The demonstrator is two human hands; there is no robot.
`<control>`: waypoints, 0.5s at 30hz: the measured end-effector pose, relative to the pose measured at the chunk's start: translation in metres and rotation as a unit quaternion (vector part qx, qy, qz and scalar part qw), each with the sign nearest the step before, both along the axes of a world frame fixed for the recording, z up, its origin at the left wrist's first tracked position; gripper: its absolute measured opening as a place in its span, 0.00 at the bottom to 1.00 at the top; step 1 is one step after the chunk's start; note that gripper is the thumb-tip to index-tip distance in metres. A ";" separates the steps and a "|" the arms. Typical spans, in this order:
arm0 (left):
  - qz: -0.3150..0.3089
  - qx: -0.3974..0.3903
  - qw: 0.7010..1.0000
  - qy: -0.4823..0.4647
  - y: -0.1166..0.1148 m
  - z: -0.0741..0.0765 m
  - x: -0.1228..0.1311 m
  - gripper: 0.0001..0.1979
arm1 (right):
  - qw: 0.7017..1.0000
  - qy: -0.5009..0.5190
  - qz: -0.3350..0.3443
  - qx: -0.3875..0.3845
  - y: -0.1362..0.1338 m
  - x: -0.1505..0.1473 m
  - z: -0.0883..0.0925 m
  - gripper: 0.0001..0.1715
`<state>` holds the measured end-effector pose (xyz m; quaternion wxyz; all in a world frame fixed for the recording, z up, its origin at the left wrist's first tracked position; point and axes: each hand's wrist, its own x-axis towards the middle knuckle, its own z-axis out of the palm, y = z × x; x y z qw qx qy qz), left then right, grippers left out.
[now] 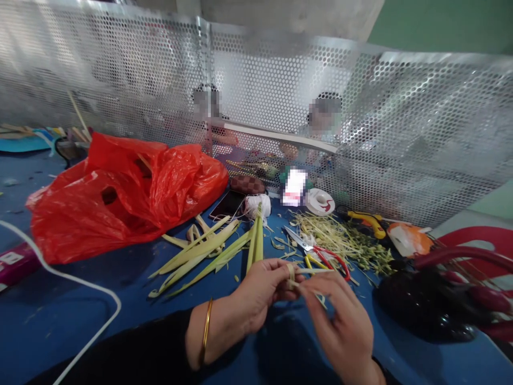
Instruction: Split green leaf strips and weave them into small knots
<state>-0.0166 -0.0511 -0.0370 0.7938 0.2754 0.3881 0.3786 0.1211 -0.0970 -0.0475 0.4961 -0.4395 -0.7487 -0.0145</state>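
Observation:
My left hand (pixel 258 294), with a gold bangle at the wrist, pinches a small looped strip of pale leaf (pixel 291 272) between thumb and fingers. My right hand (pixel 340 315) meets it from the right, thumb and fingertips closed on the strip's end. A thin pale length sticks out over the right fingers. Just beyond the hands lie red-handled scissors (pixel 331 260), blades apart, and a yellow-handled tool (pixel 315 262) partly hidden by them. Long pale green leaves (pixel 200 251) are spread to the left, several upright ones (pixel 256 235) beside a spool of white thread (pixel 258 206).
A red plastic bag (pixel 132 198) fills the left side, near a white cable (pixel 92 286). Trimmings (pixel 340 238), a tape roll (pixel 319 202), a lit phone (pixel 294 187) and a yellow glue gun (pixel 371 222) lie behind. A perforated metal screen (pixel 264 69) stands beyond; a shiny black object (pixel 425 310) is right.

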 end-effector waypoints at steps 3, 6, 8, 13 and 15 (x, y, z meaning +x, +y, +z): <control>0.012 0.003 0.999 0.036 0.001 0.006 -0.001 0.03 | 0.981 0.137 -0.045 -0.128 0.006 0.004 -0.002 0.06; 0.015 0.015 0.999 0.045 0.002 0.007 -0.001 0.03 | 0.947 0.224 -0.045 -0.227 0.013 0.003 -0.009 0.11; 0.013 0.023 0.999 0.046 0.002 0.006 -0.002 0.03 | 0.916 0.283 -0.021 -0.282 0.015 0.001 -0.013 0.14; 0.013 0.033 0.998 0.049 0.002 0.003 -0.001 0.03 | 0.839 0.388 0.032 -0.380 0.017 -0.003 -0.019 0.18; 0.004 0.031 0.998 0.062 0.001 0.005 -0.001 0.03 | 0.848 0.379 0.016 -0.370 0.017 -0.003 -0.019 0.19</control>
